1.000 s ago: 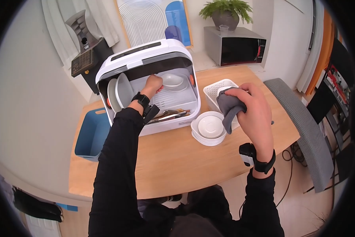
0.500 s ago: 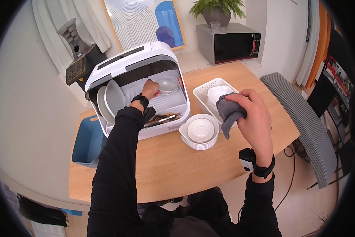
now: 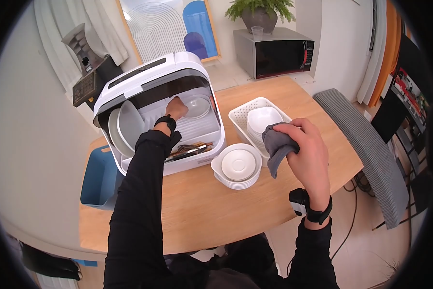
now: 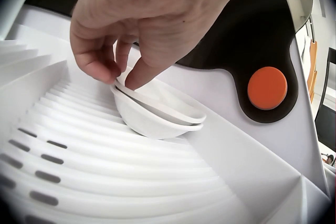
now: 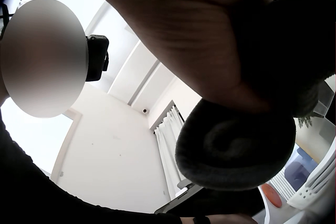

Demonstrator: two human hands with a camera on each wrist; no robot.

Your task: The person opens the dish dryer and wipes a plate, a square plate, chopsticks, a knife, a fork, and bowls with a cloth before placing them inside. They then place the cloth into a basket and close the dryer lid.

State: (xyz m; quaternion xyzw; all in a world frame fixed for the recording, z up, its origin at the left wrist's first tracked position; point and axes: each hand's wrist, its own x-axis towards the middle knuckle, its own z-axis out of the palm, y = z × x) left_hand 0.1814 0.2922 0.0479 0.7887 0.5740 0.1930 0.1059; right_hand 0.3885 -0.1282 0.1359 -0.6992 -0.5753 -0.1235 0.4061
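My left hand [image 3: 177, 108] reaches into a white dish-drying cabinet [image 3: 207, 158] whose dark lid is raised. In the left wrist view, its thumb and fingers pinch the rim of the upper of two small nested white bowls [image 4: 164, 104], tilted on the ribbed rack [image 4: 100, 145]. Bunched in my right hand [image 3: 312, 156] is a dark grey cloth [image 3: 278, 144], one end hanging down. That hand is above the table, by a white perforated basket [image 3: 239, 116] with stacked white bowls [image 3: 264, 118] inside. The right wrist view shows the folded cloth [image 5: 236, 145] close up.
Large plates [image 3: 129, 120] stand at the cabinet's left, with cutlery [image 3: 190, 151] in its front tray. Another stack of white dishes [image 3: 238, 164] sits on the wooden table [image 3: 216, 212] before the basket. A blue bin [image 3: 97, 180] stands at left; a microwave [image 3: 279, 55] is behind.
The head view has shifted, so the cabinet and table sit farther left and lower. My left hand stays at the small bowls, and my right hand still holds the cloth.
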